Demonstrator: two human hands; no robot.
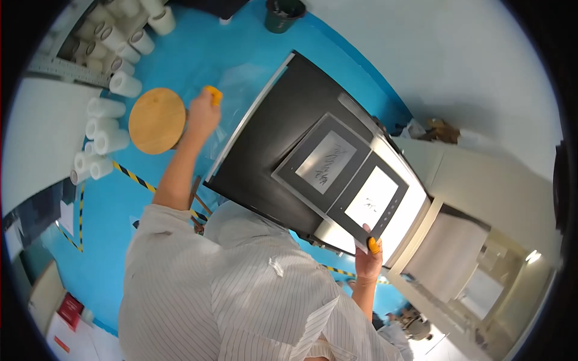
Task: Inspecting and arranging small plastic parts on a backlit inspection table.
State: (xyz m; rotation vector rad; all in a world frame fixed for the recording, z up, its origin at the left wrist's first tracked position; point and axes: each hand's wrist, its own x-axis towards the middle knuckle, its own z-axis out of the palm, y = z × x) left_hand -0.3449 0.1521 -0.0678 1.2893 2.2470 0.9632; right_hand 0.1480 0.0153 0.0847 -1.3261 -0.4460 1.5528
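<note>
My right hand [368,262] grips the near right corner of a flat glass panel [338,200], a yellow cover on one of its fingers. The panel has a dark grey border, two clear windows and a row of small marks along one side. It lies tilted over a black and lit work surface. Out to the left, my left hand [205,114] is closed, with yellow at its fingertips. A faint, see-through plastic film [241,81] hangs beside that hand and seems pinched in it; its edges are hard to make out.
Beneath the panel is a black tabletop [253,159] with a brightly lit part [394,228] on the right. A round wooden stool [158,120] stands left, near several white rolls [111,140]. A dark bin [283,15] is at the back. Cabinets [457,180] line the right.
</note>
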